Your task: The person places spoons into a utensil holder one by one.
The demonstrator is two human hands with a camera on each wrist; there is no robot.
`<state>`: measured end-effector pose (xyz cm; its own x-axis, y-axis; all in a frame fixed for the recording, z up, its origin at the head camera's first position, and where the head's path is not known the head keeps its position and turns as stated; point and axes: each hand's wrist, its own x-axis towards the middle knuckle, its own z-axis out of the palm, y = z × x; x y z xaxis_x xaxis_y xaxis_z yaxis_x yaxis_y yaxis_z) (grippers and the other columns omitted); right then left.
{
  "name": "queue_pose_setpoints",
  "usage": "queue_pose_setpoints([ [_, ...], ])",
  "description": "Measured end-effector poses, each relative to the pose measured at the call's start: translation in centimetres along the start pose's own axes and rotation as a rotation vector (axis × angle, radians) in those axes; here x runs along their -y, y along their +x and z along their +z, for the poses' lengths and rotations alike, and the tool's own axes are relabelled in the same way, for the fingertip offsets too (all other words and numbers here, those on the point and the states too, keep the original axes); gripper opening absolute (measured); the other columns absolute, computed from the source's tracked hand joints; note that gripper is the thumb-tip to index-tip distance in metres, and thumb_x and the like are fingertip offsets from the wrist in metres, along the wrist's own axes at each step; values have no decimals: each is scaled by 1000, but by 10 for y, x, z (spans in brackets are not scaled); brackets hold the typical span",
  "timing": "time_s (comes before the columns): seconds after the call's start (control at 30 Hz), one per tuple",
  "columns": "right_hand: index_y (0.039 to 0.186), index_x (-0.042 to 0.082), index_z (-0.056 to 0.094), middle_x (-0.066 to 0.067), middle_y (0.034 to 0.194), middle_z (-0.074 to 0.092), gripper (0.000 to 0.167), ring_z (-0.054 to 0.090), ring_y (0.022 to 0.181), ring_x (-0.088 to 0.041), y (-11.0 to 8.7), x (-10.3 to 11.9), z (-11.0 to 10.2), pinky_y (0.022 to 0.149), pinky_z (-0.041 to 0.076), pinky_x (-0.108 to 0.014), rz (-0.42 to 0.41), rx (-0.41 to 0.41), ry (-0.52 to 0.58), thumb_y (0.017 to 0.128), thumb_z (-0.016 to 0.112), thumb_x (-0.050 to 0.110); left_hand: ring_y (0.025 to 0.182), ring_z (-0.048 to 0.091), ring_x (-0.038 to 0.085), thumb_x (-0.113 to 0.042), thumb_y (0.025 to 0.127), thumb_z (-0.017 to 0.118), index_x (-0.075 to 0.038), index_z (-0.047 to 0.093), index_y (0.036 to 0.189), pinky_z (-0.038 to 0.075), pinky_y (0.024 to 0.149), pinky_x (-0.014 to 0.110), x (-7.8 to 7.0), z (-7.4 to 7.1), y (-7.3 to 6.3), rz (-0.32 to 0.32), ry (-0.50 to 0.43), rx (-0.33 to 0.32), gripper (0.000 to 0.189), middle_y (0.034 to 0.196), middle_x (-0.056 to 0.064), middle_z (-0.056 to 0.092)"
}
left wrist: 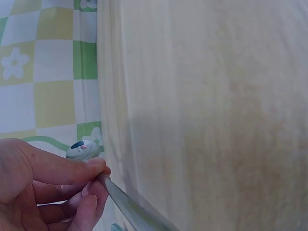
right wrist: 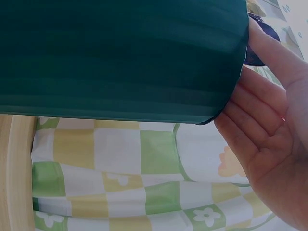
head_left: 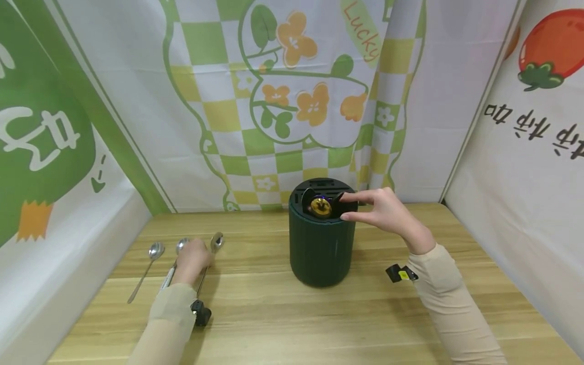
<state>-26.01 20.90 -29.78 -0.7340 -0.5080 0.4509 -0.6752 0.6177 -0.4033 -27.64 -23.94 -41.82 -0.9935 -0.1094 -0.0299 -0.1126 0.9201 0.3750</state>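
My left hand [head_left: 193, 257] pinches the handle of a metal spoon [head_left: 217, 241] between thumb and fingertips. The spoon's bowl points away from me, and in the left wrist view its handle [left wrist: 132, 209] runs down to the right. My right hand [head_left: 388, 213] reaches to the top of a dark green ribbed utensil holder [head_left: 321, 253]. Its thumb and index finger touch the rim beside black upright pieces. Among these pieces is a shiny gold round thing [head_left: 321, 207]. In the right wrist view, the fingers [right wrist: 245, 115] lie extended against the holder's edge.
Two more metal spoons lie on the wooden table [head_left: 255, 324]: one spoon [head_left: 156, 250] at the far left, another spoon [head_left: 182, 244] partly hidden by my left hand. A patterned curtain [head_left: 292, 167] hangs behind the table, with printed cloth walls on both sides.
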Motion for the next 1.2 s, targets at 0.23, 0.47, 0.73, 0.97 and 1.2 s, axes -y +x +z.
queue_pose_setpoints([
  [0.23, 115, 16, 70, -6, 120, 67, 39, 28, 43, -3, 0, 1, 0, 72, 44, -33, 8, 6, 5, 81, 74, 34, 48, 49, 18, -4, 71, 64, -10, 49, 50, 39, 50, 29, -3, -4, -2, 12, -23, -10, 26, 48, 3, 53],
  [0.47, 116, 16, 70, -6, 120, 67, 39, 23, 43, -2, 0, 0, 0, 71, 44, -32, 7, 8, 1, 82, 73, 35, 56, 48, 20, -4, 73, 65, -11, 48, 52, 38, 56, 32, -6, -8, -4, 5, -38, -16, 28, 53, 2, 51],
  [0.73, 116, 17, 70, -6, 120, 67, 39, 30, 43, -1, 0, 0, 0, 73, 46, -34, 13, 4, 12, 81, 74, 34, 43, 36, 12, -3, 73, 58, -16, 37, 47, 32, 49, 29, -12, -11, -7, 45, -41, -61, 36, 44, -5, 37],
  [0.97, 115, 15, 70, -7, 119, 67, 39, 50, 53, -4, -1, -1, 1, 74, 47, -33, -4, -7, 2, 82, 74, 34, 45, 38, 13, -5, 77, 62, -14, 45, 48, 31, 49, 29, -17, -13, -9, 64, -76, -109, 34, 45, -4, 42],
  [1.2, 116, 17, 70, -5, 120, 67, 39, 49, 53, -4, -1, -1, 0, 73, 46, -32, 4, 3, 13, 82, 73, 35, 48, 42, 15, -6, 78, 64, -10, 53, 51, 34, 49, 29, -25, -20, -10, 88, -84, -127, 29, 48, -2, 49],
])
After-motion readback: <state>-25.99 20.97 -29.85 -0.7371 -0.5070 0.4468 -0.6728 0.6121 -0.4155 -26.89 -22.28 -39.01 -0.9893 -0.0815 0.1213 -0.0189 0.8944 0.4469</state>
